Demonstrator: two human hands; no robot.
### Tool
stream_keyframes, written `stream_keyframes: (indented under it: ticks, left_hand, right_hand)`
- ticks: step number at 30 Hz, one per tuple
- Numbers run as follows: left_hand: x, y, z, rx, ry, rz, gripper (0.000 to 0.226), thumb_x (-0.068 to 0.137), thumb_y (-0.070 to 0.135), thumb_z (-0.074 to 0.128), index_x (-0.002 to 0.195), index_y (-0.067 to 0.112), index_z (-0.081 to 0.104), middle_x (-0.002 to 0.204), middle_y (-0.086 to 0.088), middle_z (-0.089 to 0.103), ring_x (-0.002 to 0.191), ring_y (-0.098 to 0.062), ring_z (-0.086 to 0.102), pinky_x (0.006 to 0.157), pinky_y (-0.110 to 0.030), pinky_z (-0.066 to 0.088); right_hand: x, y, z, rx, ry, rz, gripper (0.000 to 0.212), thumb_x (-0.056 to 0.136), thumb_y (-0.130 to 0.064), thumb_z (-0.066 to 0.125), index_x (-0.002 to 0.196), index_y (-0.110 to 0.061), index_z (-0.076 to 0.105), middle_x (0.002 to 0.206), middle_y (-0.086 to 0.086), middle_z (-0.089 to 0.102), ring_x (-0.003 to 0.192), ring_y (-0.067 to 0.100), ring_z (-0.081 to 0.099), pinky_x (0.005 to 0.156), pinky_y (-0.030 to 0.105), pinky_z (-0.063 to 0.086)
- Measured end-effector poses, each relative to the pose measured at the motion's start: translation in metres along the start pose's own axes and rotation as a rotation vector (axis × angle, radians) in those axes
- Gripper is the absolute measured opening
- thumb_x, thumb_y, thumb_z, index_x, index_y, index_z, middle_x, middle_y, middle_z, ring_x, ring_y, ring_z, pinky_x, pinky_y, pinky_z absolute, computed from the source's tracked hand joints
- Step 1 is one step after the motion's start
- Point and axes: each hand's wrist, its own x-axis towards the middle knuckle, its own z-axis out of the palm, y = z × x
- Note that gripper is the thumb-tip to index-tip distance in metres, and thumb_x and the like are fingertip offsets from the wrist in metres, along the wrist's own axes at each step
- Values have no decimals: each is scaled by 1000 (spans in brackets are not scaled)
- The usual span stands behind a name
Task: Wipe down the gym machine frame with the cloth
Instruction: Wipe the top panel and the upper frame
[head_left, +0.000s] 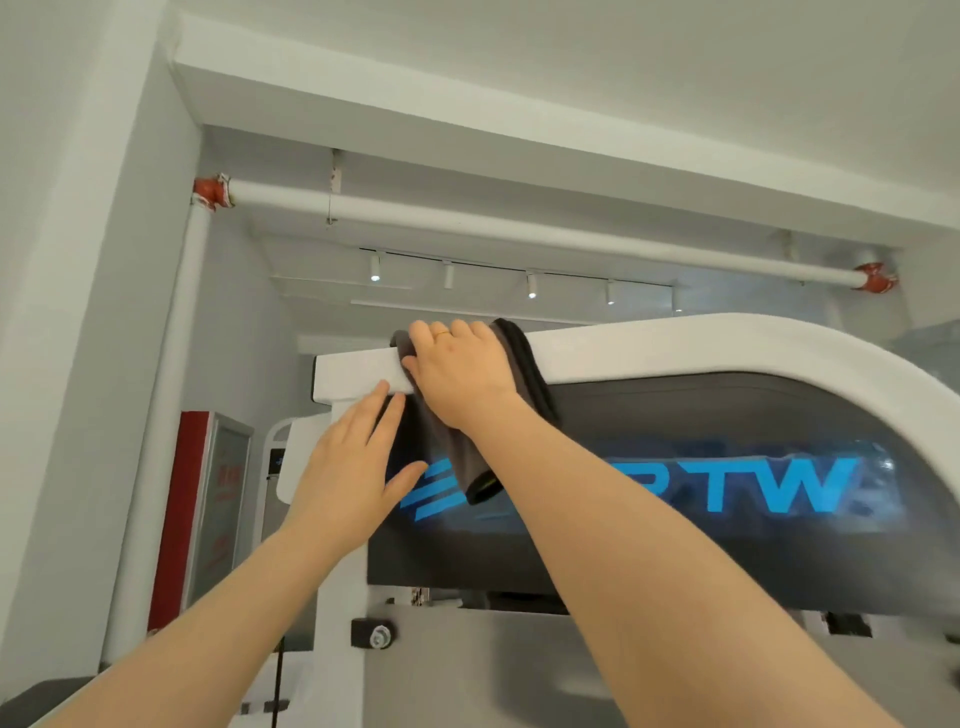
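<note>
A: where's your cloth (470, 441)?
B: draped over the white frame (649, 345), your right hand (457, 374) curled over it. Your left hand (353, 467), just below-left, lies flat, fingers straight, holding nothing.

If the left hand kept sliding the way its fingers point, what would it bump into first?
Probably the white frame bar: the left hand has fingertips at its lower edge, beside the grey cloth.

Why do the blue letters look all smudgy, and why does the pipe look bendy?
In the head view, the glossy dark panel reflects the room, smearing the blue letters; the wide-angle lens bows the white pipe; the spotlights glare as small bright dots; the right hand on the cloth stays sharp.
</note>
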Motion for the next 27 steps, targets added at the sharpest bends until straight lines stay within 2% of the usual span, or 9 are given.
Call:
stream_keyframes:
  ticks: [3, 5, 8, 10, 14, 16, 19, 24, 27]
  left_hand:
    - [5, -11, 1, 16, -31, 16, 76, 90, 50, 44, 148, 19, 6, 156, -1, -1, 142, -17, 10, 114, -34, 16]
    - [7, -18, 2, 35, -25, 37, 75, 90, 52, 42, 148, 20, 7, 156, -1, -3, 142, -19, 9, 114, -35, 15]
    - [8, -27, 7, 12, 0, 42, 73, 88, 54, 42, 148, 25, 10, 156, -2, -2, 143, -22, 7, 114, -38, 13]
    - [10, -34, 12, -19, 10, 47, 77, 86, 58, 41, 147, 29, 5, 156, 1, -4, 143, -20, 5, 114, -34, 10]
    - [12, -52, 19, -36, 41, 67, 94, 77, 70, 36, 146, 22, -4, 150, 8, -15, 142, -13, -3, 107, -25, -8]
    - [10, -59, 22, -2, 65, 28, 101, 73, 75, 34, 147, 16, -2, 154, 0, -13, 142, -15, -8, 108, -28, -13]
    - [11, -61, 24, -57, 65, -11, 107, 71, 73, 45, 147, 13, -1, 156, -3, -6, 143, -14, -4, 109, -27, -11]
    - [15, -60, 21, -239, 72, -9, 115, 64, 62, 67, 148, 16, 2, 155, -1, 10, 140, -15, 16, 114, -33, 12]
    - [16, -60, 25, -206, 66, -35, 116, 65, 66, 63, 148, 15, 1, 156, 0, 4, 140, -15, 12, 109, -26, 5]
  right_hand:
    - [4, 13, -5, 2, -21, 64, 29, 100, -27, 34, 113, -10, 55, 137, 11, 37, 113, 28, 43, 85, 34, 34]
    - [-3, 30, -11, -40, -40, 150, 33, 100, -29, 34, 111, -9, 58, 135, 12, 38, 113, 29, 40, 85, 35, 33]
    - [-16, 35, -16, 26, -54, 191, 34, 99, -34, 35, 120, -10, 46, 119, 8, 52, 108, 28, 48, 87, 34, 32]
    - [-26, 28, -15, 16, -34, 153, 34, 98, -37, 35, 120, -12, 44, 116, 6, 56, 108, 27, 50, 95, 35, 31]
    - [-31, 20, -5, -99, -89, 117, 48, 97, -33, 33, 141, -15, 32, 139, 6, 44, 127, 26, 37, 112, 38, 16]
    - [-18, 7, 2, -94, -107, 138, 44, 98, -31, 30, 141, -19, 32, 135, 6, 47, 123, 26, 40, 107, 38, 20]
    - [18, -26, 15, -85, -122, 147, 37, 98, -38, 27, 123, -20, 48, 118, 6, 57, 107, 28, 50, 90, 40, 29]
    - [53, -58, 31, -41, -120, 63, 40, 99, -42, 25, 107, -18, 55, 103, 5, 64, 93, 27, 56, 73, 36, 23]
    - [41, -40, 23, -49, -98, 82, 42, 98, -47, 26, 103, -16, 55, 99, 5, 64, 91, 26, 57, 71, 35, 23]
